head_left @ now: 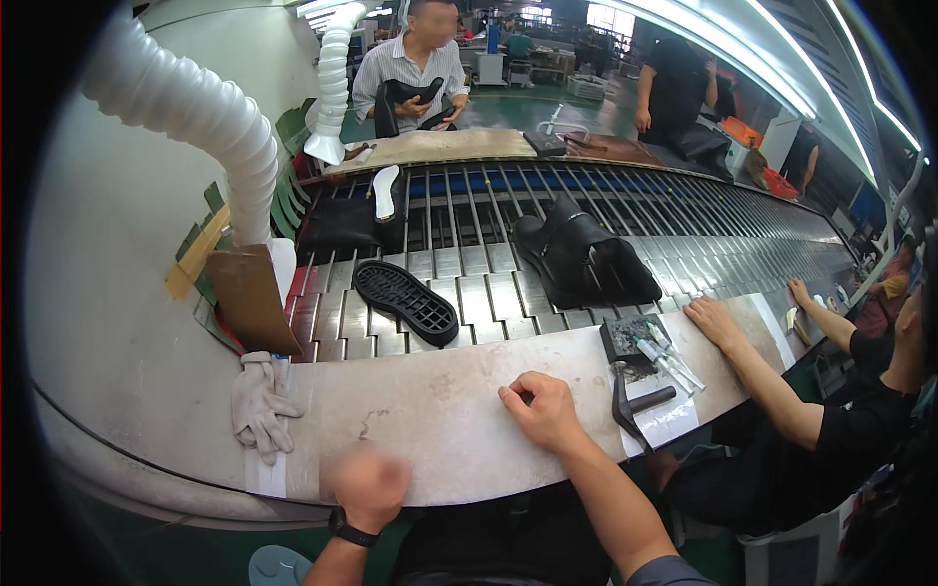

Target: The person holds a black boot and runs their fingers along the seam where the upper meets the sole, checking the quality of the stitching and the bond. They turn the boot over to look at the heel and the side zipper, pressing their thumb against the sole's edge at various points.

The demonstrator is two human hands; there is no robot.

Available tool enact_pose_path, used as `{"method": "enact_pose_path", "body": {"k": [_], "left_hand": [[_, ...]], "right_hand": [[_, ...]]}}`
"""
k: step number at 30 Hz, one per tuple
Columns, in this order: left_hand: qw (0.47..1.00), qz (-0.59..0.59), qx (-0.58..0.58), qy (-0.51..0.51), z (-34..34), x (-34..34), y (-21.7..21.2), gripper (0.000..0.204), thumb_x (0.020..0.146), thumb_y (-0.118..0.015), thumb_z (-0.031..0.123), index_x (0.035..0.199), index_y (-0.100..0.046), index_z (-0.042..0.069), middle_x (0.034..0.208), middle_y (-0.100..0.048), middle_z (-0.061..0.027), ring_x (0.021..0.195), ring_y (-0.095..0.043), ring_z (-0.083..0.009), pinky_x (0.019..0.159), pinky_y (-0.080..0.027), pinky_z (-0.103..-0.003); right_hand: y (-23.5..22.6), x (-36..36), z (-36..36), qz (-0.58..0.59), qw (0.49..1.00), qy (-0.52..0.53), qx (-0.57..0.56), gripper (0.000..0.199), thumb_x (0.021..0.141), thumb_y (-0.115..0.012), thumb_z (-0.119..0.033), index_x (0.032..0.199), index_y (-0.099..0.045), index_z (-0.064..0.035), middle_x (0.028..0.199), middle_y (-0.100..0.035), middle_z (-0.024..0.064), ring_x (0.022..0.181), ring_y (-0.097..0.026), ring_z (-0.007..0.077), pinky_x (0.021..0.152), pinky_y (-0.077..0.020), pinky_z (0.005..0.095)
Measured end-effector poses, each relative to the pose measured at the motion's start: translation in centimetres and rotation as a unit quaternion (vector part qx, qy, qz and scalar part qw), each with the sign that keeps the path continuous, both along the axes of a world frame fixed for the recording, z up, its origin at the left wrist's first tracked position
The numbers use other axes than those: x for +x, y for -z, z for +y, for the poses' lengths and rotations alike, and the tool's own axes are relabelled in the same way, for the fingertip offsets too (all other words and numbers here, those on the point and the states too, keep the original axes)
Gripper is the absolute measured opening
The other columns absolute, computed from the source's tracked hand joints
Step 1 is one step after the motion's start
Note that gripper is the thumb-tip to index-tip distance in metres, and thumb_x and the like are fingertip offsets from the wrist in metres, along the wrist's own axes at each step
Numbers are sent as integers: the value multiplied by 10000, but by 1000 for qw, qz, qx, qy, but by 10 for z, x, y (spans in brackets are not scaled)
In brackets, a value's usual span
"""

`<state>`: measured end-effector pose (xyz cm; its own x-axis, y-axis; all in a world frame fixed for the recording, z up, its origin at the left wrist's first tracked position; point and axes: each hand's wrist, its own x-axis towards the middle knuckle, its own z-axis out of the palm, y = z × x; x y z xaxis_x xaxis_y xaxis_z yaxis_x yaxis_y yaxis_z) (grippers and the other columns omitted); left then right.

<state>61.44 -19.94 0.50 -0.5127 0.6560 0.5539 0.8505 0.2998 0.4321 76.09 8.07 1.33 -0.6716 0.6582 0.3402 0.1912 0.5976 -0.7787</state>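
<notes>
My left hand [367, 485], with a dark band on its wrist, rests at the near edge of the pale work board [459, 420]. It is blurred, so its fingers cannot be made out. My right hand [542, 410] lies on the board with its fingers curled into a loose fist, nothing visible in it. To its right are a hammer [640, 400] and clear syringe-like applicators [669, 363] beside a dark block [625, 337]. Beyond the board, a black shoe sole [406, 301], tread up, and black boots [581, 256] lie on the slatted metal conveyor [489, 293].
Pale gloves [262, 405] lie at the board's left end, near a brown panel [252, 301] and a white ribbed duct [186, 98]. A white insole-shaped piece [386, 192] sits on black boots across the conveyor. A co-worker's hands [711, 320] rest at the right; another person [415, 73] holds black boots opposite.
</notes>
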Motion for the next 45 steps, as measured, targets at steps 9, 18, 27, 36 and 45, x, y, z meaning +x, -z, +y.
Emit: {"method": "enact_pose_path", "body": {"k": [9,18,27,36,45], "left_hand": [[1000,-4,2,-1,0,0,-1,254,852,-832,144,727,-618,85,629,-579,-71,588,-585,-309,548,-440,-441],[1000,-5,0,-3,-1,-4,-1,251,852,-831,142,730,-619,85,622,-575,-74,584,-579,-312,550,-439,-444],[1000,-4,-2,-2,-5,-8,0,258,855,-831,146,721,-619,84,613,-572,-73,575,-581,-312,542,-436,-443],[1000,-10,-9,-1,-7,-9,-2,260,850,-834,143,718,-618,81,617,-575,-78,579,-584,-316,543,-436,-444],[984,-137,38,111,-27,11,12,202,890,-810,229,804,-689,93,736,-664,-80,678,-652,-301,590,-489,-407]], "right_hand": [[-4,0,-3,5,1000,-10,-8,271,939,-792,-225,795,-736,-3,756,-721,158,657,-703,287,631,-544,395],[-2,-5,-5,7,1000,-8,-4,277,938,-785,-232,786,-731,-6,747,-715,157,657,-698,297,632,-540,406],[-1,-9,-8,5,1000,-5,1,278,935,-785,-234,783,-731,-7,743,-715,157,659,-700,303,636,-542,411],[-1,-10,-10,-1,1000,-3,1,273,939,-785,-223,780,-730,-7,743,-718,153,638,-694,296,625,-544,409],[-51,-1,-114,137,954,-256,67,114,852,-814,-50,932,-733,-43,981,-775,103,879,-747,302,786,-612,390]]}}
